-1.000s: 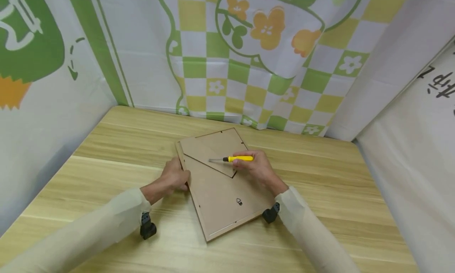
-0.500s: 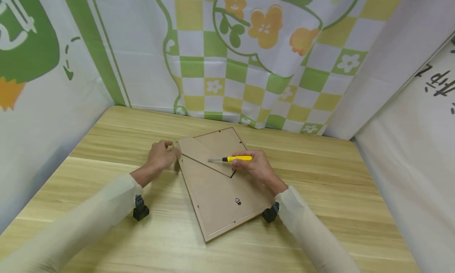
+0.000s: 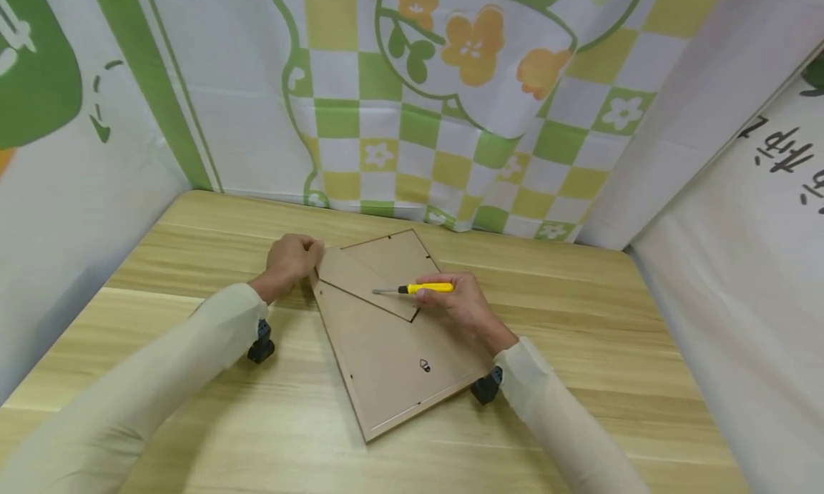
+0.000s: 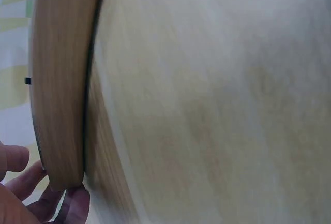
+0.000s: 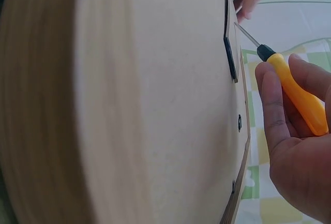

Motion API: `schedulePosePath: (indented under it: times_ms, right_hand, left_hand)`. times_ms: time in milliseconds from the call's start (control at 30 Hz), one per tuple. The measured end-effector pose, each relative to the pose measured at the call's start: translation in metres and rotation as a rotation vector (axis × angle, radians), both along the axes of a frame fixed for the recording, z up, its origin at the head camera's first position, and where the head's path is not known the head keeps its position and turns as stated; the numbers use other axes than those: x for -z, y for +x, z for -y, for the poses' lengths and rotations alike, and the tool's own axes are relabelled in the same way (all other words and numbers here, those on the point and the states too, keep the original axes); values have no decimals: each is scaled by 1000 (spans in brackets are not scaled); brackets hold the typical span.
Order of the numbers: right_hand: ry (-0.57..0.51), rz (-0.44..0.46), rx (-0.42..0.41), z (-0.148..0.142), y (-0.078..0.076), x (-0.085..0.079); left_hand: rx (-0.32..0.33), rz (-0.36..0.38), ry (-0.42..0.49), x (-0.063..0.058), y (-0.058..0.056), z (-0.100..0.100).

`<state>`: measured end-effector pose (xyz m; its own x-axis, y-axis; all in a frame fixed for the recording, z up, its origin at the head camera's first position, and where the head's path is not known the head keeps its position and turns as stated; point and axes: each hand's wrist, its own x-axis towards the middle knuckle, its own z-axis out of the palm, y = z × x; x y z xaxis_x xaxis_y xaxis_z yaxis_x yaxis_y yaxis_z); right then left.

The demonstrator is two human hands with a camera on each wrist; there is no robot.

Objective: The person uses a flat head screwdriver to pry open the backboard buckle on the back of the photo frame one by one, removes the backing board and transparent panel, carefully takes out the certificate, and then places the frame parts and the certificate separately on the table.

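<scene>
A picture frame (image 3: 380,365) lies face down and askew on the table, its brown back and angled stand flap (image 3: 370,272) showing. My left hand (image 3: 288,259) grips its far left corner; in the left wrist view, fingers (image 4: 77,206) curl around the end of the wooden edge (image 4: 64,105). In my right hand (image 3: 465,304) is a screwdriver (image 3: 433,288) with a yellow handle and black collar. Its metal shaft points left over the stand flap, and I cannot tell whether the tip touches it. The right wrist view shows the screwdriver (image 5: 297,92) between thumb and fingers.
The wood-grain table (image 3: 566,379) extends around the picture frame. A checked, flowered curtain (image 3: 444,144) hangs along the back edge, with white cloth walls (image 3: 734,265) at the sides. Small black wrist cameras (image 3: 260,344) are worn under both sleeves.
My left hand let go of the left edge's middle, moved up along it, and took hold of the far left corner. The right hand stays over the stand flap with the screwdriver.
</scene>
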<state>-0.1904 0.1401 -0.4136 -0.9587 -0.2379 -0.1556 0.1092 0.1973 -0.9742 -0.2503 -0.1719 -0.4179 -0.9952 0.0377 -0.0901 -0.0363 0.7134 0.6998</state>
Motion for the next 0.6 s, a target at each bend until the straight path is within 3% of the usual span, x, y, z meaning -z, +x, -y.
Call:
schedulePosePath:
  times_ms: [200,400,600]
  right_hand:
    - [10,-6,10,-1,0,0]
    - [10,2,21,-2,0,-1]
    - [8,1,23,-2,0,0]
  left_hand:
    - [35,-28,-25,4,-4,2]
    - [106,52,3,-2,-6,11]
    - [205,135,-30,-8,-7,22]
